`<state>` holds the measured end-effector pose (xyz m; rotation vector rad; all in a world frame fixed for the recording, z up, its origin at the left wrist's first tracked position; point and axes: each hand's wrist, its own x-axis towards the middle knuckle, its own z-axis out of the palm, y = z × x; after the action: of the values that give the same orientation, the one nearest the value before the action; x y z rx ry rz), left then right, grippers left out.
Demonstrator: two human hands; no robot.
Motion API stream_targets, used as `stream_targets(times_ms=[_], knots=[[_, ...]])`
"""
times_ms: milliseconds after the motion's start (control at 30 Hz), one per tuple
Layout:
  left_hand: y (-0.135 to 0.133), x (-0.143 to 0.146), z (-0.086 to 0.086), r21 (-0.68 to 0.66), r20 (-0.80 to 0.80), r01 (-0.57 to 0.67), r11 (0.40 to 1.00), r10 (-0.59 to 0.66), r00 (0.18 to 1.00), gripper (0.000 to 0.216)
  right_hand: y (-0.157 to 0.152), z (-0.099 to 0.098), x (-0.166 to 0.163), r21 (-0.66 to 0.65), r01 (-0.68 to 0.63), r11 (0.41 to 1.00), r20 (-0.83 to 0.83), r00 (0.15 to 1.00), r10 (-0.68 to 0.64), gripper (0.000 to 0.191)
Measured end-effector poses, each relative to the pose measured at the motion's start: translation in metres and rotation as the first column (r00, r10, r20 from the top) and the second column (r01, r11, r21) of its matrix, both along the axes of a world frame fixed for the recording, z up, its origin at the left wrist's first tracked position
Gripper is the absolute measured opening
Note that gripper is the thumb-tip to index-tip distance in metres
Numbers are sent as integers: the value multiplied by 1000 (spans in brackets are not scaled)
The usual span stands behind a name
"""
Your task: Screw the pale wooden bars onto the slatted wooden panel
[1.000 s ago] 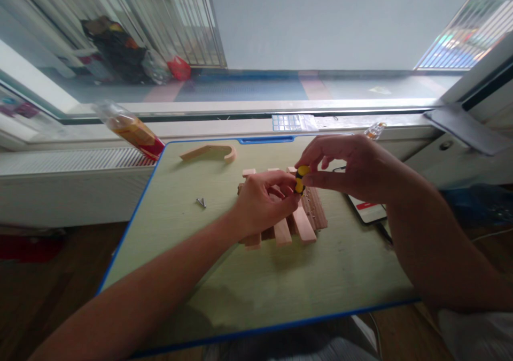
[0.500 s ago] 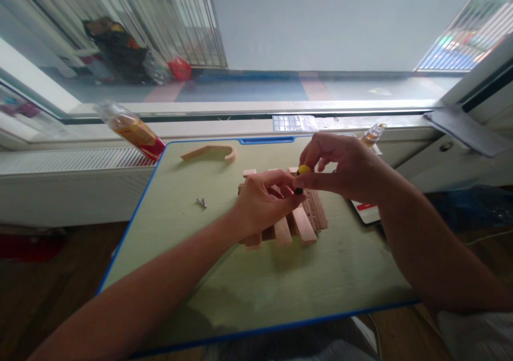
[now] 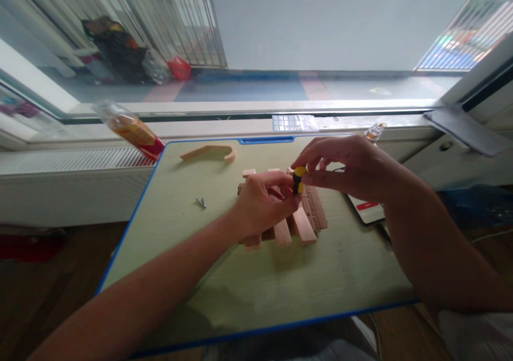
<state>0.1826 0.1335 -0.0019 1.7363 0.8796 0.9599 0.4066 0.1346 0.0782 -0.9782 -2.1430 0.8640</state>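
A short yellow-and-black screwdriver [image 3: 298,180] stands nearly upright over a wooden piece made of pale slats [image 3: 303,226] laid across brown ridged boards [image 3: 318,208]. My left hand [image 3: 264,198] rests over the slats, its thumb and fingers closed round the lower part of the handle. From the right, my right hand [image 3: 340,166] pinches the yellow top between thumb and forefinger. The screwdriver's tip and whatever it meets are hidden behind my left hand. Small screw heads show along the brown board.
Loose screws [image 3: 201,202] lie left of my hands on the blue-edged table [image 3: 256,286]. A curved wooden hook piece [image 3: 210,151] is at the back left. A bottle [image 3: 138,133] leans beside the table, and a white-and-red flat item [image 3: 364,208] sits under my right arm.
My right hand has shifted slightly right and turned at the handle, so more of the yellow and black shows. My left hand and the wooden piece stay nearly still.
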Motion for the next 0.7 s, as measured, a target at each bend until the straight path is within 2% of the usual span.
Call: stream_targets(times_ms=[233, 700], knots=[[0, -1, 0, 1, -12, -5, 1000, 5, 1000, 16, 0, -7, -2, -48, 49, 998, -31, 998, -51, 25], [0, -1, -5, -36, -4, -64, 997, 64, 998, 22, 1, -11, -5, -37, 94, 995, -52, 994, -96, 30]])
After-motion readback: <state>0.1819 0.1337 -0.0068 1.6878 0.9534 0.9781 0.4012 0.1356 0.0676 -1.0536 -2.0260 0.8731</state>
